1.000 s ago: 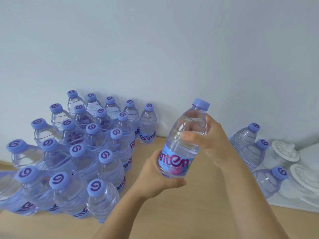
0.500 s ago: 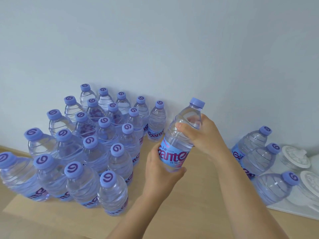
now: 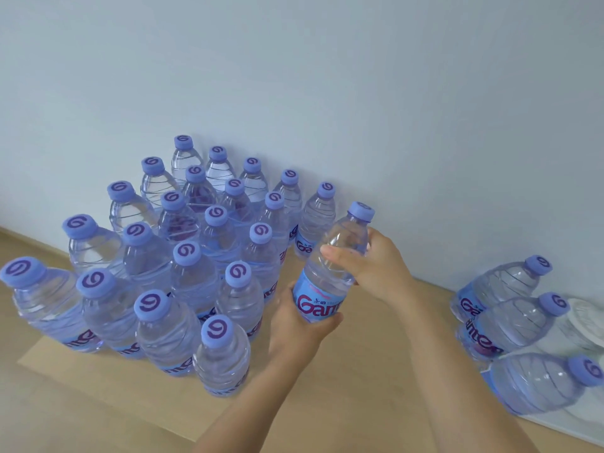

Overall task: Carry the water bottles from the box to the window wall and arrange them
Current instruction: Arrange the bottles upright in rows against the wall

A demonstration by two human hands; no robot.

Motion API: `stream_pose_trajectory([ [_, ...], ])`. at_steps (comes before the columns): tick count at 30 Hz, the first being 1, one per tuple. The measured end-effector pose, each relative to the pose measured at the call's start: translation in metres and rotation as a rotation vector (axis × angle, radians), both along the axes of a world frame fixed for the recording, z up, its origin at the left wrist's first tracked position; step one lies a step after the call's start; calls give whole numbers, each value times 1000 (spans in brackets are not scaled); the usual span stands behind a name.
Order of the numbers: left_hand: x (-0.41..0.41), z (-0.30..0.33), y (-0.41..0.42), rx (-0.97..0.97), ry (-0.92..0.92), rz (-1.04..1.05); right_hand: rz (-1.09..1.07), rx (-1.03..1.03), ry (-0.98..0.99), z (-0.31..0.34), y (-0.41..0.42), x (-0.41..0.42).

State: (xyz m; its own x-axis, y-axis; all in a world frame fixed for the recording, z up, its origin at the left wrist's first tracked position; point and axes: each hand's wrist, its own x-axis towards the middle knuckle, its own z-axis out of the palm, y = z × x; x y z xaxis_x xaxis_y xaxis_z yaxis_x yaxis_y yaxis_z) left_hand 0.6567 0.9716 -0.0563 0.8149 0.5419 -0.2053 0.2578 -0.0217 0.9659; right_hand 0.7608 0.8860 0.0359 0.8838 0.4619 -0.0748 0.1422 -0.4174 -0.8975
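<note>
I hold one clear water bottle (image 3: 330, 266) with a purple cap and blue label, tilted, just right of the standing group. My left hand (image 3: 300, 325) grips its base and label from below. My right hand (image 3: 372, 263) grips its upper body near the shoulder. Several matching bottles (image 3: 196, 256) stand upright in rows on the wooden floor against the pale wall (image 3: 327, 76). The nearest standing bottle in the back row (image 3: 317, 220) is just left of the held one.
Three more bottles (image 3: 510, 318) stand at the right on a white mat or tray (image 3: 562, 429), beside white lidded dishes (image 3: 585, 322). Bare wooden floor (image 3: 392, 354) lies between the two groups, below my arms.
The held bottle has moved toward the wall and nearer the right edge of the standing group. The view has shifted, so the group sits more to the centre.
</note>
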Motion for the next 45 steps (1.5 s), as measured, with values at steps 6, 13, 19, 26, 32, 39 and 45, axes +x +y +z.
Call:
stream_pose_trajectory([
  [6, 8, -14, -5, 14, -5, -25, -155, -76, -29, -26, 22, 10],
  [13, 21, -31, -1, -66, 92, -46, -235, -96, -103, -51, 46, 18],
  [19, 44, -43, 6, -135, 85, 56, -246, -131, -109, -66, 59, 29],
  [26, 66, -48, 13, -144, 97, 104, -236, -139, -141, -70, 71, 38],
  [32, 70, -51, 9, -138, 81, 136, -198, -162, -164, -71, 70, 36],
  [39, 64, -46, -4, -90, 210, 102, -147, -240, -173, -61, 37, 27],
  [45, 50, -42, -67, -6, 283, -231, -312, -375, -233, -49, -50, 10],
])
